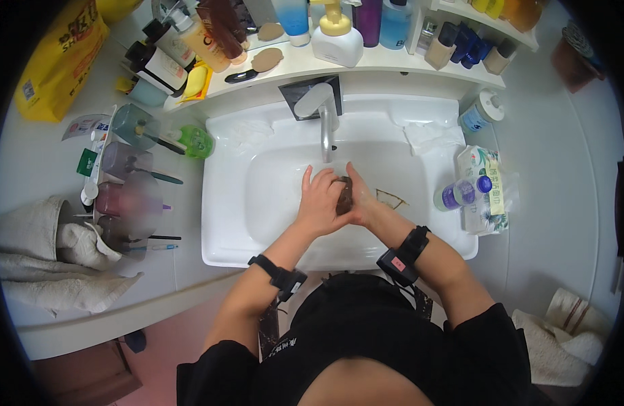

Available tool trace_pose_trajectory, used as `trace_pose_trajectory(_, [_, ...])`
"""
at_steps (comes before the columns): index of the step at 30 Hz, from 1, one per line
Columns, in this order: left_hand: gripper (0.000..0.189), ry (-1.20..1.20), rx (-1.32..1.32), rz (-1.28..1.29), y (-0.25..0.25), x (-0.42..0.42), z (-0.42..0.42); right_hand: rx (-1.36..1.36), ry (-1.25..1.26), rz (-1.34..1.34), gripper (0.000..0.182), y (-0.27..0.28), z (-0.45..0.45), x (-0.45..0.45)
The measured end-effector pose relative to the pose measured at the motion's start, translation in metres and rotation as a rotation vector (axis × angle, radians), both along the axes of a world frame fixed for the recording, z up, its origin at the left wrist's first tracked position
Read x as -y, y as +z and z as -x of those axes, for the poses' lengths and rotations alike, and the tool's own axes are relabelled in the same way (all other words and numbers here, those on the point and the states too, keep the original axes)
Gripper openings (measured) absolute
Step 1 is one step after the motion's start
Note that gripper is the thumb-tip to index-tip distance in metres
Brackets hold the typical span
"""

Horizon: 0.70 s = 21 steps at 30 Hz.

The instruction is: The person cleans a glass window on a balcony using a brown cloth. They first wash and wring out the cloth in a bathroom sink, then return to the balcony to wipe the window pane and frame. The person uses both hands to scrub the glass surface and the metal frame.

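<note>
Over the white washbasin, a small dark brown, shiny object sits between my two hands; its exact kind cannot be told. My left hand lies against its left side, fingers spread and partly over its top. From the right, my right hand cups it, with the thumbs close together below. The fingers hide part of the object. A thin brownish angular frame lies in the basin beside my right wrist. Above the hands stands the silver faucet; no water stream is plain to see.
White crumpled tissue lies on the basin's right rim. To the right are a purple-labelled bottle and a wipes pack. At left stand a green bottle and toothbrush cups. A shelf holds several bottles behind the faucet.
</note>
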State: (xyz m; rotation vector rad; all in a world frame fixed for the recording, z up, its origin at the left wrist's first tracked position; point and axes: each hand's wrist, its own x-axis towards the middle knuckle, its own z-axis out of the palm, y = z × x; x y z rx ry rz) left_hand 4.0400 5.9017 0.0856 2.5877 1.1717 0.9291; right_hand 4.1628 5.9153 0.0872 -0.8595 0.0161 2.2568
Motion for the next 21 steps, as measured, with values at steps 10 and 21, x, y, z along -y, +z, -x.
trace_pose_trajectory(10, [0.039, -0.360, -0.350, 0.637, 0.004, -0.071, 0.031, 0.318, -0.030, -0.043, 0.029, -0.011, 0.033, -0.005])
trace_pose_trajectory(21, [0.034, 0.121, 0.554, 0.202, 0.029, -0.027, -0.005, 0.262, -0.354, -0.236, 0.038, 0.014, 0.021, -0.028])
